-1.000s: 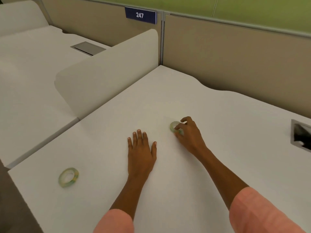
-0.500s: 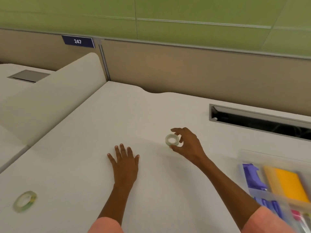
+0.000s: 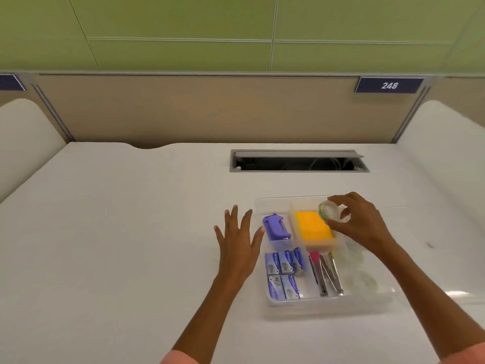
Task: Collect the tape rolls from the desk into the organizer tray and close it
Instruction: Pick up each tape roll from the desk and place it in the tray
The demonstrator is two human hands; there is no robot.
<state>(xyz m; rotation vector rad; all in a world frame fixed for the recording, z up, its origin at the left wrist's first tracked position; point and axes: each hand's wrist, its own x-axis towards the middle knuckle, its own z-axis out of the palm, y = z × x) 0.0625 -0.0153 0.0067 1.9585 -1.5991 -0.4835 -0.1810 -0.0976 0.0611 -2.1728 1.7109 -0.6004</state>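
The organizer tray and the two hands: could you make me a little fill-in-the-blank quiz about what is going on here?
1. The tape roll is pinched in the person's ____ hand.
2. The pad lying in the organizer tray under that roll is coloured ____.
3. The left hand, fingers spread, holds ____.
4. The sign on the partition reads ____.

Missing words: right; orange; nothing; 248

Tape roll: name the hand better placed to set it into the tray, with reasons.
Right. The right hand already pinches the tape roll above the organizer tray. The left hand is spread open beside the tray's left wall, holding nothing.
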